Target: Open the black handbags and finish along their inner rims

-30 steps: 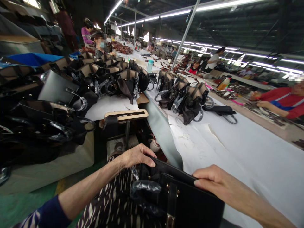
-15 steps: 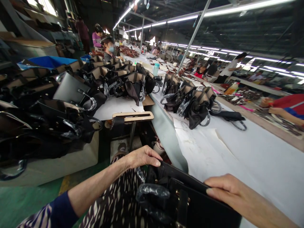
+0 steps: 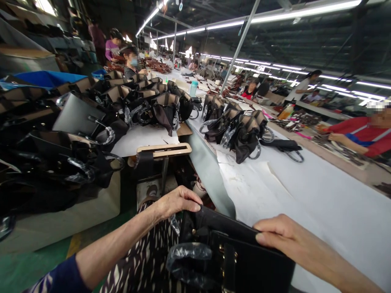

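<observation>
Bag: black handbag (image 3: 250, 264), smooth matte panels, gold-tone studs and a vertical strap on the front; handle wrapped in clear plastic (image 3: 187, 254) at its 9 o'clock side. The mouth is seen parted.
Position: the bag is held at 6 o'clock of the view, over a lap in patterned fabric, just beside the near edge of the white table (image 3: 320, 203).
Surface: long table covered w/ a white sheet; a cluster of dark bags (image 3: 241, 132) is set at 12 o'clock, well apart from the held one.
Room: factory hall, strip lights overhead; stacked bags (image 3: 91, 122) at 10 o'clock; a person in red (image 3: 363, 134) is seated at 2 o'clock.
L fingers: left hand (image 3: 179, 201) at the bag's 11 o'clock, fingers curled over the rear rim, which is gripped.
R fingers: right hand (image 3: 281, 238) at the bag's 1 o'clock, fingers clasped on the front panel's top edge.
</observation>
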Demonstrator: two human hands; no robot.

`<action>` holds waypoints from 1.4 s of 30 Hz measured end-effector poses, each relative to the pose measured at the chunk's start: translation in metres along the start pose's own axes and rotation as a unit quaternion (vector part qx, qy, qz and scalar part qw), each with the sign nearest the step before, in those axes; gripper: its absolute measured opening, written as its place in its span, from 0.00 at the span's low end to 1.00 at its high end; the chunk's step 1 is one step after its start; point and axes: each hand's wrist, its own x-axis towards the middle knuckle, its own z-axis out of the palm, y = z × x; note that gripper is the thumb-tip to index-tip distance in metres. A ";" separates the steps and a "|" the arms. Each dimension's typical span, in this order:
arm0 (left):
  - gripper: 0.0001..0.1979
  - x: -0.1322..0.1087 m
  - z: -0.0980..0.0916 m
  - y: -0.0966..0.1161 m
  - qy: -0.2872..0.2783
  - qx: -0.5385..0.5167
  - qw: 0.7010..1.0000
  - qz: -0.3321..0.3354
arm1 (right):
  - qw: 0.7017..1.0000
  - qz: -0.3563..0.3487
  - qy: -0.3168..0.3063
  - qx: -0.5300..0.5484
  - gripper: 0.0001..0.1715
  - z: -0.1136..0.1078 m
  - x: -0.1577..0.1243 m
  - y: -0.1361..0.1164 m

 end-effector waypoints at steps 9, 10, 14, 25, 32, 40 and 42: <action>0.12 0.000 0.006 0.031 -0.067 0.160 0.985 -0.007 | 0.998 -0.009 0.023 -0.055 0.17 0.001 -0.002 -0.018; 0.11 0.002 0.005 0.030 -0.066 0.160 0.985 -0.018 | 0.998 -0.007 0.025 -0.064 0.17 0.002 -0.002 -0.018; 0.10 0.002 0.008 0.031 -0.077 0.208 0.975 -0.018 | 0.996 -0.003 0.029 -0.085 0.15 0.003 -0.001 -0.017; 0.21 -0.003 0.050 0.039 0.000 0.435 0.879 0.196 | 0.994 -0.034 0.052 -0.095 0.17 0.003 0.007 -0.028; 0.20 -0.008 0.052 0.034 0.007 0.407 0.887 0.217 | 0.994 -0.046 0.057 -0.082 0.16 0.001 0.009 -0.027; 0.06 -0.008 0.057 0.041 -0.021 0.381 0.910 0.160 | 0.993 -0.046 0.064 -0.086 0.15 0.005 0.012 -0.026; 0.06 -0.009 0.059 0.041 -0.017 0.362 0.923 0.129 | 0.991 -0.042 0.062 -0.109 0.14 0.005 0.011 -0.029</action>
